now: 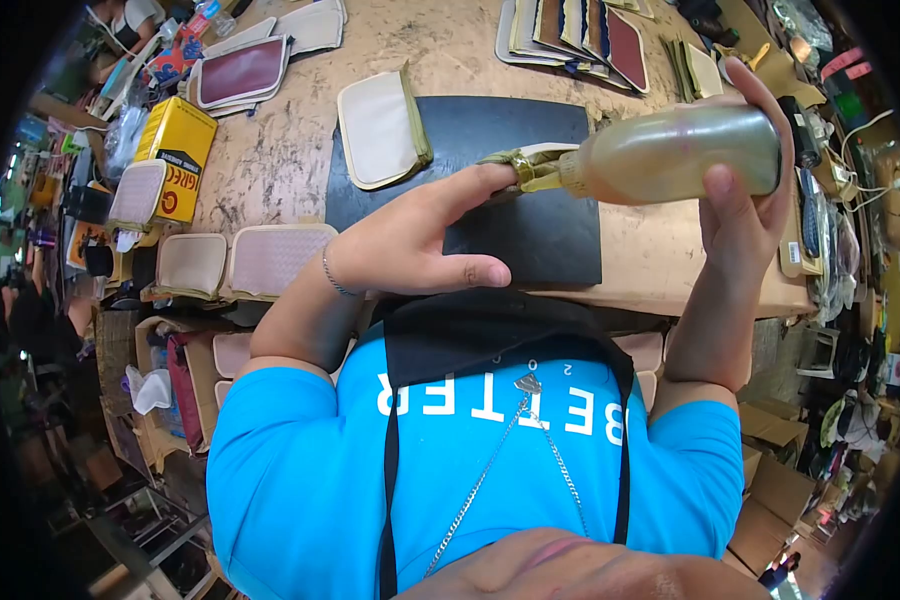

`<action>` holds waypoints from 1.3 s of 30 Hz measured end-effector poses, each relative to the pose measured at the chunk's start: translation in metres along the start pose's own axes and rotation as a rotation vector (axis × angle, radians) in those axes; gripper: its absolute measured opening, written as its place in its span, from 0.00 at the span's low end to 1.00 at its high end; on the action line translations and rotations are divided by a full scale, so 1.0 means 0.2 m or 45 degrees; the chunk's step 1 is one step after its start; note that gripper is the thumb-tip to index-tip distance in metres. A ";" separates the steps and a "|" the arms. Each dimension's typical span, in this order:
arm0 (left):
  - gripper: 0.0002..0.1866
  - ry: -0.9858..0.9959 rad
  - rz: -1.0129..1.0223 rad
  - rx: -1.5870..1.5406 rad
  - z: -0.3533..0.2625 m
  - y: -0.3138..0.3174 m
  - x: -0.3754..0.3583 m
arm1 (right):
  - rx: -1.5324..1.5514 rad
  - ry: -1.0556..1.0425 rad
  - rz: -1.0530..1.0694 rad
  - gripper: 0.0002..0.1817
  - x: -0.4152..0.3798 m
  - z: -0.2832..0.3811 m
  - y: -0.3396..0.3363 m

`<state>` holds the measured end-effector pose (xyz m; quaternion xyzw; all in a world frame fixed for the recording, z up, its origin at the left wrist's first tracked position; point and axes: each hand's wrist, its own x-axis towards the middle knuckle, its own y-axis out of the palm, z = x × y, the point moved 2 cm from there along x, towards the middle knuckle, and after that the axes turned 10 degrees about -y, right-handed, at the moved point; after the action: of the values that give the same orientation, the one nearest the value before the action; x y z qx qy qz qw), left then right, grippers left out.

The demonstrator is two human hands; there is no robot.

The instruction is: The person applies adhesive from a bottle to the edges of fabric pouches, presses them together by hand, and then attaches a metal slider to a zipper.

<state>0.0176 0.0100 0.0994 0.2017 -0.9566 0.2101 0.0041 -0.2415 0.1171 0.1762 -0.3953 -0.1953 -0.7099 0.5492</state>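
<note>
My right hand (745, 200) is wrapped around a translucent squeeze bottle (675, 155) of yellowish liquid, thumb on the near side. The bottle lies sideways, its nozzle (542, 180) pointing left at the olive edge of a cream zipped piece (545, 152). My left hand (410, 225) holds that piece by its edge, index fingertip beside the nozzle and thumb spread apart; the other fingers are hidden. Below is a black mat (530, 245). Another cream piece with an olive zipper edge (378, 130) lies on the mat's far left corner.
A yellow adhesive can (180, 150) stands at the left. Stacked maroon and cream panels (242, 72) lie at the back left, with another stack (575, 40) at the back right. Woven panels (280, 258) line the table's front left edge. Tools and bags crowd the right side.
</note>
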 end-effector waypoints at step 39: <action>0.56 -0.097 -0.025 -0.987 -0.06 -0.06 0.02 | -0.053 -0.146 0.168 0.34 -0.20 -0.03 0.18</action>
<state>0.0180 0.0037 0.1164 0.2020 -0.9626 -0.1746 0.0464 -0.2060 0.1257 0.1356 -0.4585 -0.1852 -0.6522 0.5746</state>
